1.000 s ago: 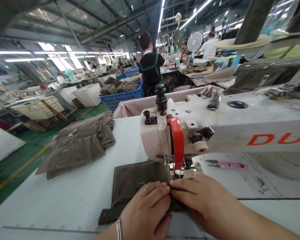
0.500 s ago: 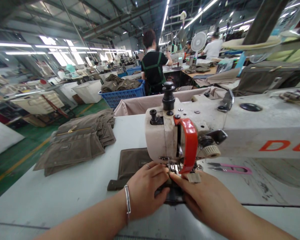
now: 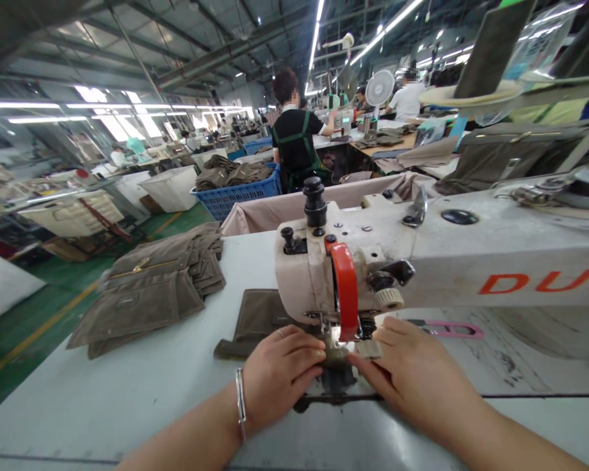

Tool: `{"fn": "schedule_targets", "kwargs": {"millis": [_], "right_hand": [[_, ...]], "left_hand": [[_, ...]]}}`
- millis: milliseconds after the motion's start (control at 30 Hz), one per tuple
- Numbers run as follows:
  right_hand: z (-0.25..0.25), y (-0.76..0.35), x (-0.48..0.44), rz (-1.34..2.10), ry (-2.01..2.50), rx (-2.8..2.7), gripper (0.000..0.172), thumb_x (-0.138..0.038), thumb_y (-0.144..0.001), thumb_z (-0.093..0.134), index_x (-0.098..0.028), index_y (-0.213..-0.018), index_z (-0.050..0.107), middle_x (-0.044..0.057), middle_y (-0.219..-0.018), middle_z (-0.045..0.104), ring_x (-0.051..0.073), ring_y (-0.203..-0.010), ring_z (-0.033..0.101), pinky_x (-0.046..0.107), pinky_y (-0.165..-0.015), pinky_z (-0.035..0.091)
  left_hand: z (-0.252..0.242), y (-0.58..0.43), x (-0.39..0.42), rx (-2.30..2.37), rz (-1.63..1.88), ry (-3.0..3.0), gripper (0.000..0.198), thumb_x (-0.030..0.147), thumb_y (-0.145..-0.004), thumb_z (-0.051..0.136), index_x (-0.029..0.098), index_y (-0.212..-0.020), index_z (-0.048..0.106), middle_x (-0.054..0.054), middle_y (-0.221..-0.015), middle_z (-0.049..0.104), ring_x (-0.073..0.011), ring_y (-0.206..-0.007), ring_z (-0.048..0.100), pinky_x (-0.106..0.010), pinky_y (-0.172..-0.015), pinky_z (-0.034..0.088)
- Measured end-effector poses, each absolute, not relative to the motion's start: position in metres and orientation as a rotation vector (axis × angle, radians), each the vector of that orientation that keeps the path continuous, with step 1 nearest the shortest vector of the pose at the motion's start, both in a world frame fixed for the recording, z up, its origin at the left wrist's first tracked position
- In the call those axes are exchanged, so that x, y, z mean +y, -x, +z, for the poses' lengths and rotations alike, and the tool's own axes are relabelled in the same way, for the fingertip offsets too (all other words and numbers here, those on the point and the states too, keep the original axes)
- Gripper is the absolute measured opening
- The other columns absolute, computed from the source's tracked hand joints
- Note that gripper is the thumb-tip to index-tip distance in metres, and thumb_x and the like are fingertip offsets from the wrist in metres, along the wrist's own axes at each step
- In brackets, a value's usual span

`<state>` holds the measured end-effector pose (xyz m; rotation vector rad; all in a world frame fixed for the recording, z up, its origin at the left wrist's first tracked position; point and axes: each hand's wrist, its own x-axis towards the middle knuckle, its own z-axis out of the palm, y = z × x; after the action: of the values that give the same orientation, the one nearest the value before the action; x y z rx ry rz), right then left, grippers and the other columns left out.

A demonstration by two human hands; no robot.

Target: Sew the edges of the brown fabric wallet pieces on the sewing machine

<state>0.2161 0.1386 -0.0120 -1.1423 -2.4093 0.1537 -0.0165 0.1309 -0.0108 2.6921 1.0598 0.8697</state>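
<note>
A brown fabric piece (image 3: 260, 313) with a small label lies flat on the table, partly under the head of the white sewing machine (image 3: 302, 261). My left hand (image 3: 285, 363), with a bracelet at its wrist, presses its closed fingers on the fabric just left of the presser foot. To the right of the foot is my right hand (image 3: 417, 366), its thumb stretched to the fabric's end and its other fingers apart, beside the machine. The red guard (image 3: 344, 288) hangs over the needle area. The stitching point is mostly hidden.
Pink-handled thread snips (image 3: 451, 329) lie under the machine arm. A stack of brown fabric pieces (image 3: 147, 281) rests at the left. Beyond the table are a pink cloth-lined bin (image 3: 275, 212), a full blue basket (image 3: 240, 196) and a person (image 3: 297, 137) facing away.
My hands have drawn apart at the needle. The right hand has shifted right and spread its fingers. More of the lit fabric at the presser foot shows. The view has turned slightly right.
</note>
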Motion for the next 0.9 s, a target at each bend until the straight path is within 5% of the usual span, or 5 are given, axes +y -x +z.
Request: {"fn": "schedule_targets", "kwargs": {"millis": [100, 200, 467, 900], "right_hand": [[-0.013, -0.211, 0.136, 0.284, 0.967, -2.353, 0.009, -0.017, -0.088, 0.055, -0.019, -0.086, 0.063, 0.005, -0.090, 0.064, 0.024, -0.087, 0.055, 0.039, -0.079, 0.046], [-0.016, -0.205, 0.134, 0.368, 0.858, -2.372, 0.020, -0.008, -0.085, 0.054, -0.021, -0.098, 0.063, 0.003, -0.096, 0.066, 0.021, -0.088, 0.057, 0.035, -0.078, 0.048], [-0.018, -0.203, 0.138, 0.228, 0.856, -2.349, 0.020, -0.009, -0.087, 0.051, -0.020, -0.095, 0.065, 0.006, -0.090, 0.068, 0.019, -0.082, 0.061, 0.032, -0.073, 0.052], [-0.029, -0.202, 0.146, 0.156, 0.935, -2.318, 0.018, -0.011, -0.086, 0.051, -0.018, -0.092, 0.067, 0.008, -0.092, 0.068, 0.024, -0.083, 0.061, 0.039, -0.073, 0.054]], "left_hand": [[-0.012, 0.004, 0.121, 1.153, 0.896, -2.703, 0.013, 0.020, -0.092, 0.055, 0.017, -0.098, 0.066, -0.003, -0.097, 0.072, -0.0153, -0.090, 0.066, -0.032, -0.087, 0.053], [-0.012, -0.004, 0.118, 1.187, 0.928, -2.749, 0.021, 0.017, -0.097, 0.045, 0.017, -0.093, 0.066, -0.002, -0.092, 0.072, -0.0136, -0.089, 0.066, -0.030, -0.085, 0.053], [-0.009, -0.008, 0.128, 1.220, 0.980, -2.760, 0.033, 0.021, -0.100, 0.038, 0.017, -0.086, 0.067, -0.003, -0.087, 0.071, -0.0135, -0.083, 0.065, -0.028, -0.080, 0.053], [-0.012, -0.007, 0.147, 1.272, 1.013, -2.736, 0.012, 0.014, -0.089, 0.057, 0.019, -0.083, 0.065, 0.000, -0.080, 0.072, -0.0162, -0.080, 0.066, -0.029, -0.084, 0.053]]}}
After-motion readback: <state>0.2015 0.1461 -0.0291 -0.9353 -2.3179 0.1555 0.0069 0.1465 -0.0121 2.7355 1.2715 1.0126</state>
